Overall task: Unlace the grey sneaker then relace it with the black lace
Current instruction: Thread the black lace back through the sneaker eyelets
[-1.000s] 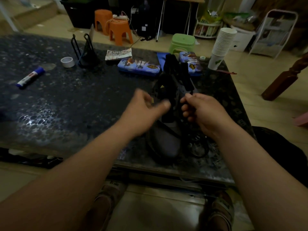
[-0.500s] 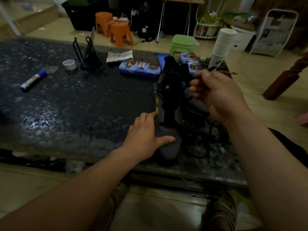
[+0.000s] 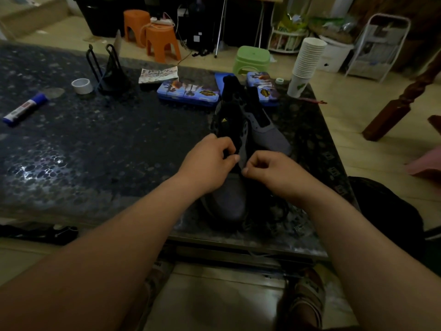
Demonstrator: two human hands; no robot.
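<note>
On speckled table (image 3: 95, 151), left hand (image 3: 207, 161) and right hand (image 3: 269, 170), each grip pinching grey sneaker (image 3: 229, 201).

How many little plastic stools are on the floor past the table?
3. The rear orange stool and the front orange stool stand together past the table's far edge; the green stool sits to their right. Furniture may hide others.

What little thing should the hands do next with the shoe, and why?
Probably poke the lace end through a low eyelet and pull it snug. The left hand pinches the eyelet edge of the grey sneaker, the right hand pinches beside it, maybe a lace tip, too dark to be sure, and loose black lace lies coiled on the table by the toe.
</note>
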